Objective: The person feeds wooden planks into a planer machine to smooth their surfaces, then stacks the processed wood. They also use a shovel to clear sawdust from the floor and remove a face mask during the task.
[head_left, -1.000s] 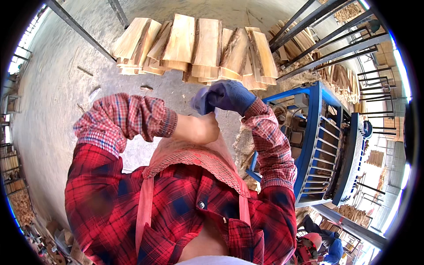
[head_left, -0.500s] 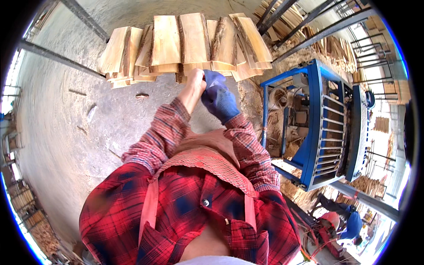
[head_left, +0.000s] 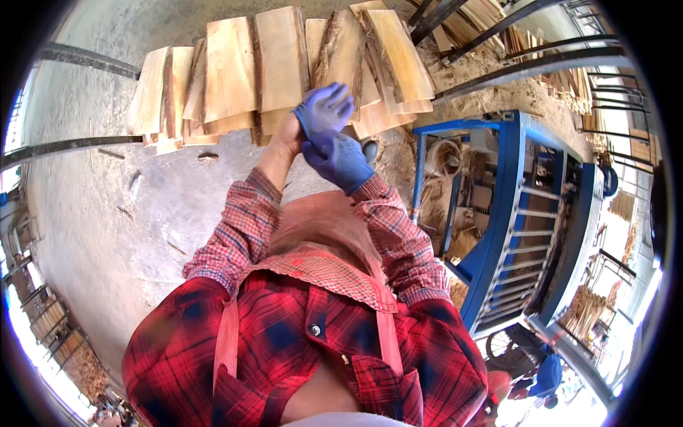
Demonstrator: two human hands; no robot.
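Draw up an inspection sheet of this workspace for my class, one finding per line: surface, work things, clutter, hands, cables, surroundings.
Surface: grey floor, marked with pale patches.
Work things: a purple-blue glove between the hands; beyond it, a row of overlapping wooden boards, some with bark edges.
Clutter: small wood scraps on the floor; sawdust at upper right.
Hands: the left hand is bare at the wrist and meets the glove's cuff; whether its fingers are inside is unclear. The right hand, also gloved, touches that glove.
Cables: nothing seen clearly.
Surroundings: blue-framed machine with metal rollers at right; a wheel at lower right.
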